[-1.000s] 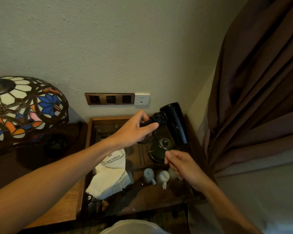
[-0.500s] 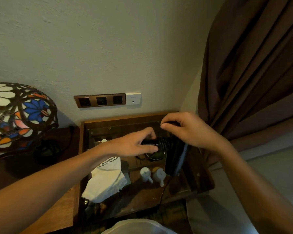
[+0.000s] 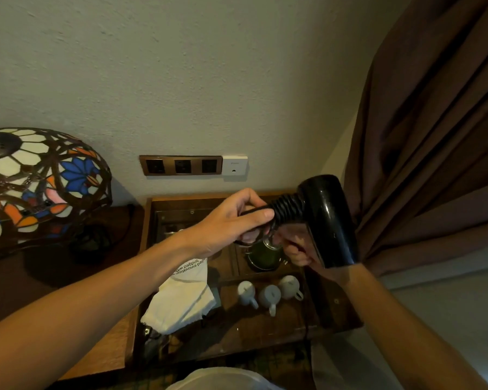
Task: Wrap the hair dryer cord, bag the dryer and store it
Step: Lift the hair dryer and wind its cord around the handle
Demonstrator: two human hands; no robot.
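A black hair dryer is held up above the wooden tray, barrel pointing down and right. Black cord is coiled in tight turns around its handle. My left hand grips the end of the handle, with the thumb pressing on the cord. My right hand is below the handle, partly hidden behind the barrel, its fingers curled round a strand of cord. A white cloth bag with printed text lies on the tray's left side.
The wooden tray holds a dark teapot and three small white cups. A stained-glass lamp stands at left. Wall sockets sit above the tray. A brown curtain hangs close on the right.
My right hand came down from above the handle to beneath it, carrying the cord round. The dryer rose higher and more cord turns show on the handle.
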